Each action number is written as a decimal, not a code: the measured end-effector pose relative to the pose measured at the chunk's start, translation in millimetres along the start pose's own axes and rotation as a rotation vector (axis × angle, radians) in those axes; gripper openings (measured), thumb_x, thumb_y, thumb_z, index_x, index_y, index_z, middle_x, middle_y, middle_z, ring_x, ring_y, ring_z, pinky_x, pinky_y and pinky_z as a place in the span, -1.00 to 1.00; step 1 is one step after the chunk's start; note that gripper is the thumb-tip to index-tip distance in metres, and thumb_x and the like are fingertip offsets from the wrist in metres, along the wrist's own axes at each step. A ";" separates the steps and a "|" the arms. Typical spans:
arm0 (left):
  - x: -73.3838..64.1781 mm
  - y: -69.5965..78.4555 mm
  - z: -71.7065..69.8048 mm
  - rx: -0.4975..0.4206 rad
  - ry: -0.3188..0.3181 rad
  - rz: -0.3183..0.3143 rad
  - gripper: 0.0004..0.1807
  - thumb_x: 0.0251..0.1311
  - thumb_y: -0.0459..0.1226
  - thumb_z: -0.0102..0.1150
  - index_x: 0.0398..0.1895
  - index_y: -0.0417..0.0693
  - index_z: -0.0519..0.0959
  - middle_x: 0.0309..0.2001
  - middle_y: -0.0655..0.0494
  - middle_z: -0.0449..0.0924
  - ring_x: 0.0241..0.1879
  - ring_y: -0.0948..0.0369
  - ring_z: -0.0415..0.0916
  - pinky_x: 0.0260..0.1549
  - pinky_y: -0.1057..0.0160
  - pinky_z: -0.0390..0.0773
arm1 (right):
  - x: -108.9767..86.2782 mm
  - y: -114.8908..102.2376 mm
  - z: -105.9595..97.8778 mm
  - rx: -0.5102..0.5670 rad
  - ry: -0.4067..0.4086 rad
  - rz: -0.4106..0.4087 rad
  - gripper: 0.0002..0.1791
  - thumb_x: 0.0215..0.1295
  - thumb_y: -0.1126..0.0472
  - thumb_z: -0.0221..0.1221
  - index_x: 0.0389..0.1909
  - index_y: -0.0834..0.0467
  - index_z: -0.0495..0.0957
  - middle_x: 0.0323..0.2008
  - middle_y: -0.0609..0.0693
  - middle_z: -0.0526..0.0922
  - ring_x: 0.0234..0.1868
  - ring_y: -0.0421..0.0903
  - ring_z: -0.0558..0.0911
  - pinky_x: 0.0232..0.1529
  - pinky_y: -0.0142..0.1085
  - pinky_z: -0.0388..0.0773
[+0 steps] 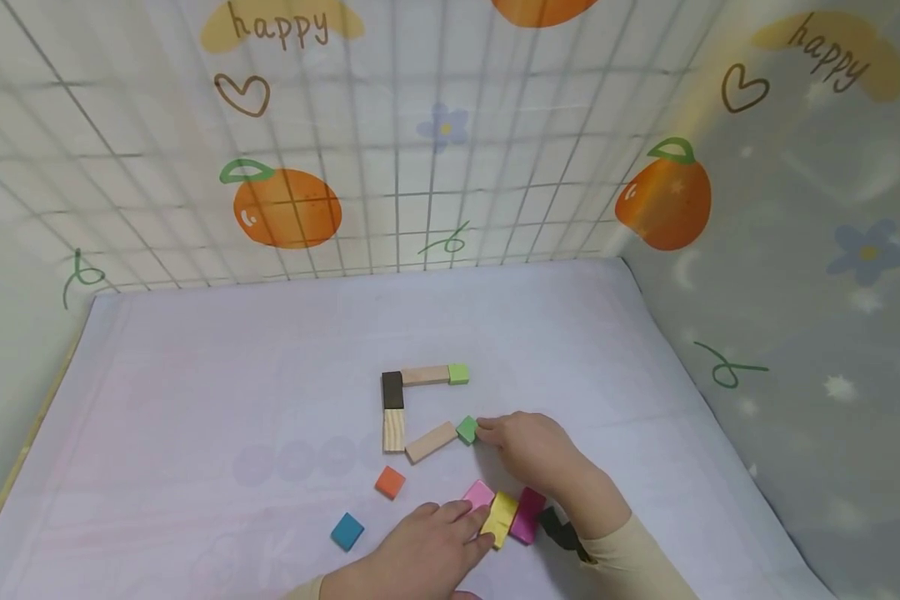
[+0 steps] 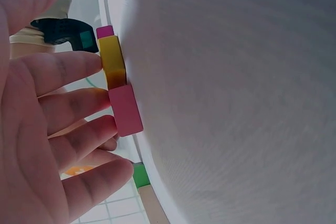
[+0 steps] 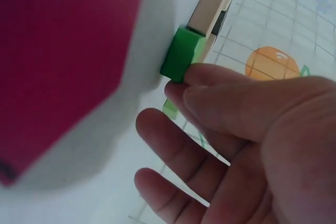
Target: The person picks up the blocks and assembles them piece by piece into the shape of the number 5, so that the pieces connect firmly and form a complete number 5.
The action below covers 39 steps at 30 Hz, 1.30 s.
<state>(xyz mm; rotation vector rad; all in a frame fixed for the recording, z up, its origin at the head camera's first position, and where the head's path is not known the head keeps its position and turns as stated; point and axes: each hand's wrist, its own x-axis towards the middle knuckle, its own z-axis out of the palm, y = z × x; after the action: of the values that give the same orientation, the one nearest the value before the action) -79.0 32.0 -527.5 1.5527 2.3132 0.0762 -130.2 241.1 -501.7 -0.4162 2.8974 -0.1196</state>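
At R fingers (image 1: 489,427) 1 grn blk (image 1: 467,430), by L fingers (image 1: 471,523) 3 blks (image 1: 502,510)

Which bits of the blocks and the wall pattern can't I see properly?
Head view: part of the pink block, covered by the left hand's fingers.
Head view: most of the orange print at the top, cut off by the top edge.
Left wrist view: most of the magenta block, behind the yellow block.
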 end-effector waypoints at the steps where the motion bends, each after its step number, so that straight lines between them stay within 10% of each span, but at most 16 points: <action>1: 0.1 -0.2 0.0 -0.001 0.000 0.000 -0.25 0.24 0.40 -0.03 0.44 0.36 0.39 0.50 0.31 0.29 0.44 0.25 0.29 0.25 0.12 0.55 | 0.0 -0.2 -0.3 0.004 -0.001 0.002 -0.58 0.35 0.36 0.21 0.14 -0.11 0.69 0.19 -0.20 0.67 0.20 -0.06 0.67 0.16 -0.04 0.64; 22: -5.9 -0.4 -5.9 0.022 0.064 -0.012 -0.20 0.30 0.41 -0.14 0.49 0.27 0.33 0.55 0.23 0.20 0.50 0.24 0.21 0.31 0.08 0.48 | -0.9 2.4 -5.4 -0.007 0.059 -0.038 -0.55 0.33 0.42 0.22 0.13 -0.09 0.69 0.23 -0.18 0.65 0.16 -0.05 0.69 0.16 -0.08 0.64; 32: -37.4 -39.9 -25.1 -0.035 0.285 -0.427 -0.07 0.21 0.38 0.10 0.44 -0.07 0.40 0.54 -0.07 0.23 0.53 0.01 0.18 0.38 -0.08 0.39 | 4.0 0.0 -2.9 0.003 0.001 -0.032 -0.57 0.39 0.34 0.20 0.16 -0.14 0.67 0.34 -0.20 0.55 0.25 -0.05 0.62 0.24 -0.05 0.58; 39: -37.0 -54.4 -12.3 -0.027 0.255 -0.501 -0.07 0.16 0.38 0.16 0.34 -0.15 0.49 0.47 -0.10 0.35 0.44 0.00 0.33 0.23 -0.08 0.50 | 1.9 -1.1 -1.1 0.030 -0.011 -0.022 -0.56 0.38 0.37 0.19 0.16 -0.14 0.67 0.34 -0.20 0.54 0.28 -0.06 0.60 0.26 -0.07 0.57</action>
<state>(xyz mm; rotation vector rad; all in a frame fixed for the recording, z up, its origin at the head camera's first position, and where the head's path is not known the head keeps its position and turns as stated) -118.6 -21.3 -519.3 0.9539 2.8173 0.1857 -132.0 239.6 -500.8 -0.4422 2.8772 -0.1641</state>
